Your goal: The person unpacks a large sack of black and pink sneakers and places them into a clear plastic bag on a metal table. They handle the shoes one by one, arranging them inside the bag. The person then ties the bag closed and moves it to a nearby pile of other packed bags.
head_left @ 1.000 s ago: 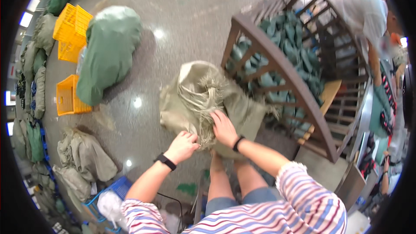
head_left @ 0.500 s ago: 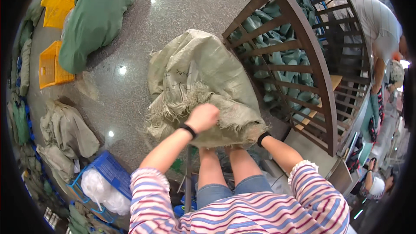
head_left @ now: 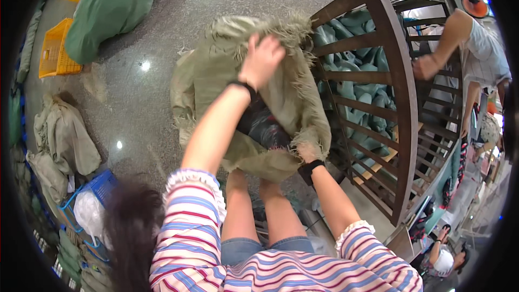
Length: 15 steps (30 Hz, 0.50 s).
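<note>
The left hand (head_left: 262, 59) is raised, its grip clenched on the frayed top edge of a tan woven sack (head_left: 216, 86). The right hand (head_left: 307, 151) grasps the sack's lower edge, just left of a brown wooden crate (head_left: 400, 75). A green sack (head_left: 113, 5) lies far left.

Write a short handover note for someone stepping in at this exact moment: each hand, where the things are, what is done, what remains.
Left hand: raised, gripping the frayed top edge of the woven sack.
Right hand: low, clutching the sack's lower edge beside the wooden crate.
The sack hangs open between both hands in front of the knees; something dark shows inside.
The crate holds teal pieces. Another person's hand rests on its far rail.
Done: sack lifted off the floor.
Left: cannot tell whether it is being filled or emptied; keep both grips.
</note>
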Each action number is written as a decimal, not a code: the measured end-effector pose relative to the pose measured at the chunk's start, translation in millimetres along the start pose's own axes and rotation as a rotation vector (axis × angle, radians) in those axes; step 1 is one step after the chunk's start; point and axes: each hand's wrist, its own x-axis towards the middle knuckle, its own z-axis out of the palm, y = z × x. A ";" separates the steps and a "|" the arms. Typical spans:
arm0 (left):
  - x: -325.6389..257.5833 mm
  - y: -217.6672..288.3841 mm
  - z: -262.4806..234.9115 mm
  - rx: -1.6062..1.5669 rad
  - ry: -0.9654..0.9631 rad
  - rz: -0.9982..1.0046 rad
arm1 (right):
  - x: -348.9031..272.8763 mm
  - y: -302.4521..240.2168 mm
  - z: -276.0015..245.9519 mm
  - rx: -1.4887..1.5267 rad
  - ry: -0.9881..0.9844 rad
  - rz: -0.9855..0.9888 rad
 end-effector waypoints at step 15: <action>-92.4 -88.6 18.4 0.306 -0.352 -0.346 | 27.7 21.0 -32.1 0.238 -0.423 0.330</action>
